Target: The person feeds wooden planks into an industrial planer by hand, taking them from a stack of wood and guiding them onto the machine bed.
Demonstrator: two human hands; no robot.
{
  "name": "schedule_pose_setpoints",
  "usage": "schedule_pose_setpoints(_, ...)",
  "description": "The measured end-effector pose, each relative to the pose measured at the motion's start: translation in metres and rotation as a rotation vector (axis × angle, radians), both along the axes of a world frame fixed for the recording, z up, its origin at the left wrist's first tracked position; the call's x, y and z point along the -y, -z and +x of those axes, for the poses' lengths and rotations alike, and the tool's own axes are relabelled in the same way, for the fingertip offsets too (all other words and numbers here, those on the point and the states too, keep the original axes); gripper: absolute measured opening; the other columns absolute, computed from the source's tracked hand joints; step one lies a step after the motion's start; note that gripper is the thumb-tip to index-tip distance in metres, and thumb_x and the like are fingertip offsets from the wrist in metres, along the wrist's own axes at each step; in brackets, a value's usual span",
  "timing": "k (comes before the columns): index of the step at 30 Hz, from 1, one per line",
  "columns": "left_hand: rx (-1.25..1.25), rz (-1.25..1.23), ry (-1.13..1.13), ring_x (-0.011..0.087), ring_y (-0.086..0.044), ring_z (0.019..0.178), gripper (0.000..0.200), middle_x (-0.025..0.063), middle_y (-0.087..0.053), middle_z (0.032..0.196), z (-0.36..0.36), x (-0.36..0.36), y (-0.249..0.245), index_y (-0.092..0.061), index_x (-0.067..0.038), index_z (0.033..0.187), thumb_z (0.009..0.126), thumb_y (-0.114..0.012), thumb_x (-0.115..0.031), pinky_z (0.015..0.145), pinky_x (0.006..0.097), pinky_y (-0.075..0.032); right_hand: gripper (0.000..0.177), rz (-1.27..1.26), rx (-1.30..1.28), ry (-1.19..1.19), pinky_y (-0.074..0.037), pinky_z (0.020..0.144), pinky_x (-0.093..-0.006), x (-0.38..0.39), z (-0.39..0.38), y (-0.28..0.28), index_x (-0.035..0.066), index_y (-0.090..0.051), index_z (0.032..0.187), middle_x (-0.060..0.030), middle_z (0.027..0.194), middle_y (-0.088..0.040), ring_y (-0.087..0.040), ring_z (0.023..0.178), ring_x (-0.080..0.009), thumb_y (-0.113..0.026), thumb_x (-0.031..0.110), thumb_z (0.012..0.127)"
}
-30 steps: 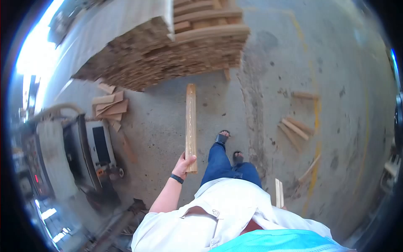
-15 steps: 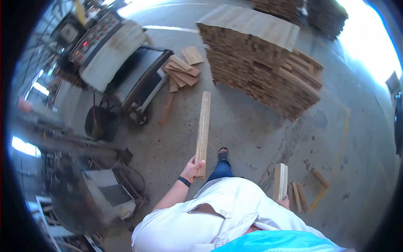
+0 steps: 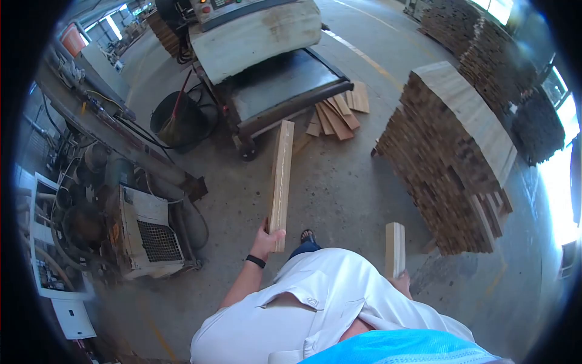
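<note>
My left hand (image 3: 265,241) grips the near end of a long wooden board (image 3: 280,176), which points forward and away from me toward the machine table (image 3: 279,85). My right hand (image 3: 401,284) is low at my side, mostly hidden by my white shirt, and holds shorter wooden pieces (image 3: 394,249) upright. One foot (image 3: 307,235) shows on the concrete floor below the board.
A tall stack of cut boards (image 3: 451,158) stands at right. Loose boards (image 3: 336,112) lie on the floor by the machine. A black bin with a broom (image 3: 182,118) and a caged unit (image 3: 148,230) with clutter are at left. More stacks (image 3: 479,30) stand at the back right.
My view has turned: the machine now lies straight ahead and the big stack has shifted to the right. Both hands still hold their wood, the right pieces a little higher in view.
</note>
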State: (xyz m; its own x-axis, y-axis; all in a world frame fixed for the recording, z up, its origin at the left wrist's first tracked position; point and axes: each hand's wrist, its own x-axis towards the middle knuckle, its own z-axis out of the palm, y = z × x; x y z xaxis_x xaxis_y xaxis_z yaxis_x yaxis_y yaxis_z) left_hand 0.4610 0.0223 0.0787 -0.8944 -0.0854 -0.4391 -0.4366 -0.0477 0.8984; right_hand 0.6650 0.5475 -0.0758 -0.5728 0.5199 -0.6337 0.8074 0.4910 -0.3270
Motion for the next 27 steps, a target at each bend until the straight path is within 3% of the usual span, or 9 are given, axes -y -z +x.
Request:
schedule_pose_setpoints(9,-0.155,-0.082,-0.201,0.0197,-0.063,0.098,0.069,0.0086,-0.065,0.110,-0.155,0.071,-0.010,-0.048,0.001,0.133,0.072,-0.079,-0.007,0.086,0.0319,-0.051,0.110,0.112,-0.468,-0.235,-0.034,0.110,-0.0444,0.082,-0.289,-0.057,0.003,-0.029,0.149,-0.0255,0.133,-0.047,-0.042,0.128,-0.0416,-0.077,0.030,0.054)
schedule_pose_setpoints(11,-0.176,-0.079,-0.221,0.0216,-0.063,0.100,0.071,0.0113,-0.063,0.112,-0.190,0.078,-0.005,-0.048,0.001,0.133,0.070,-0.080,-0.008,0.088,0.0339,-0.051,0.108,-0.027,-0.481,-0.283,-0.034,0.110,-0.0441,0.116,-0.360,-0.117,0.005,-0.028,0.150,-0.0249,0.133,-0.047,-0.043,0.126,-0.0418,-0.075,0.028,0.055)
schedule_pose_setpoints(13,-0.186,-0.078,-0.247,0.0235,-0.062,0.102,0.073,0.0140,-0.062,0.115,-0.224,0.090,0.020,-0.048,0.000,0.134,0.069,-0.081,-0.010,0.089,0.0360,-0.051,0.108,0.076,-0.610,-0.318,-0.034,0.110,-0.0439,0.127,-0.426,-0.089,0.007,-0.028,0.151,-0.0251,0.132,-0.047,-0.043,0.126,-0.0421,-0.074,0.028,0.055)
schedule_pose_setpoints(16,-0.187,-0.336,-0.320,0.0326,-0.057,0.111,0.082,0.0205,-0.055,0.121,-0.280,0.106,0.070,-0.048,-0.004,0.135,0.065,-0.085,-0.021,0.096,0.0420,-0.047,0.104,0.006,-0.627,-0.357,-0.035,0.109,-0.0444,0.168,-0.536,-0.124,0.009,-0.033,0.150,-0.0247,0.129,-0.049,-0.044,0.125,-0.0420,-0.074,0.029,0.057)
schedule_pose_setpoints(20,0.105,-0.893,-0.317,0.0394,-0.045,0.121,0.103,0.0229,-0.047,0.127,-0.347,0.072,0.029,-0.037,-0.011,0.145,0.058,-0.087,-0.037,0.103,0.0476,-0.037,0.096,-0.236,-0.657,-0.450,-0.037,0.107,-0.0440,0.217,-0.681,-0.148,0.011,-0.039,0.147,-0.0229,0.128,-0.050,-0.045,0.124,-0.0403,-0.074,0.034,0.060)
schedule_pose_setpoints(21,0.253,-1.085,-0.303,0.0394,-0.042,0.123,0.109,0.0219,-0.046,0.127,-0.369,0.061,0.017,-0.032,-0.014,0.148,0.057,-0.087,-0.040,0.104,0.0482,-0.035,0.096,-0.077,-0.605,-0.492,-0.038,0.107,-0.0434,0.230,-0.723,-0.130,0.012,-0.039,0.147,-0.0228,0.129,-0.049,-0.045,0.124,-0.0399,-0.075,0.038,0.062)
schedule_pose_setpoints(22,0.267,-1.087,-0.320,0.0394,-0.042,0.123,0.109,0.0219,-0.046,0.127,-0.389,0.056,0.016,-0.032,-0.014,0.148,0.057,-0.087,-0.040,0.104,0.0482,-0.035,0.096,0.082,-0.549,-0.527,-0.038,0.107,-0.0429,0.244,-0.757,-0.121,0.013,-0.039,0.147,-0.0226,0.130,-0.049,-0.045,0.125,-0.0395,-0.076,0.041,0.063)
schedule_pose_setpoints(25,0.375,-1.270,-0.304,0.0398,-0.038,0.128,0.110,0.0240,-0.041,0.132,-0.431,0.044,0.035,-0.028,-0.016,0.150,0.059,-0.086,-0.040,0.105,0.0514,-0.034,0.092,0.159,-0.397,-0.613,-0.039,0.106,-0.0445,0.295,-0.831,-0.126,0.015,-0.040,0.146,-0.0224,0.133,-0.045,-0.044,0.126,-0.0391,-0.077,0.047,0.068)
schedule_pose_setpoints(27,0.378,-1.381,-0.321,0.0390,-0.035,0.130,0.109,0.0221,-0.036,0.139,-0.452,0.038,0.045,-0.026,-0.017,0.150,0.062,-0.085,-0.039,0.106,0.0535,-0.032,0.090,0.114,-0.479,-0.675,-0.038,0.106,-0.0464,0.319,-0.859,-0.118,0.016,-0.039,0.146,-0.0224,0.135,-0.043,-0.043,0.126,-0.0395,-0.076,0.047,0.071)
